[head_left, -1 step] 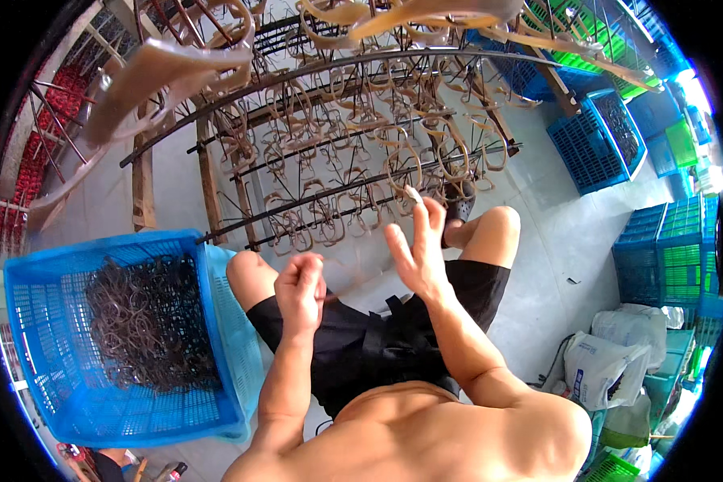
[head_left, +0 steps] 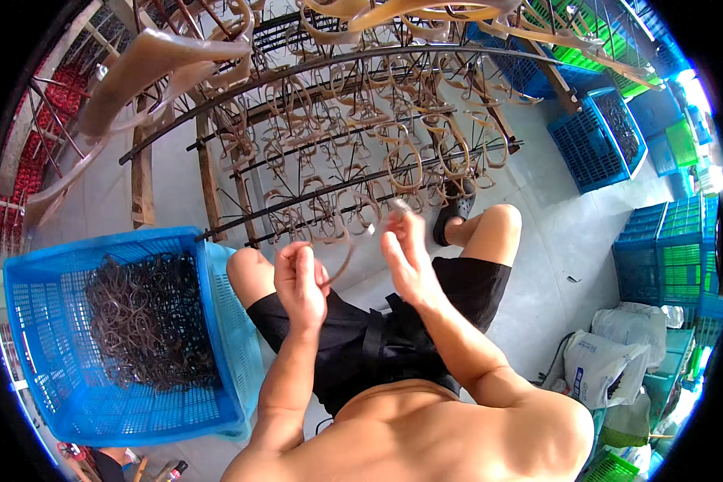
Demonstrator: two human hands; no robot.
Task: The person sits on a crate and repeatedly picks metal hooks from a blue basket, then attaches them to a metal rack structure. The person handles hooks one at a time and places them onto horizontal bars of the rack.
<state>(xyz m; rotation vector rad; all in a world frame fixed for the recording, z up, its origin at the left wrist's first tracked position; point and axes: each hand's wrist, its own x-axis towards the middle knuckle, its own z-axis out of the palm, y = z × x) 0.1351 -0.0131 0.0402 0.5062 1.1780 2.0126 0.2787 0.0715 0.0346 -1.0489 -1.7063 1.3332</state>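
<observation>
My left hand (head_left: 300, 283) is closed in front of my lap, gripping a thin, curved, brownish plastic loop (head_left: 349, 255). The loop bends up and right out of the fingers, its outline blurred. A small pale spot shows near it, too blurred to name. To its right, my right hand (head_left: 410, 255) has thumb and index finger apart, with nothing visible between them. A light covering (head_left: 398, 206) wraps one of its fingertips. Ahead of both hands, a rack (head_left: 321, 193) of dark rods carries rows of similar brownish loops.
At my left stands a blue mesh basket (head_left: 231, 337) with a tangled heap of dark loops (head_left: 149, 321). Larger brownish loops (head_left: 165, 68) hang close overhead. Blue crates (head_left: 590, 153) and white bags (head_left: 606, 369) line the right side.
My right hand has drawn slightly left and lower, nearer my left hand. The loop in my left hand now shows more plainly, curving upward.
</observation>
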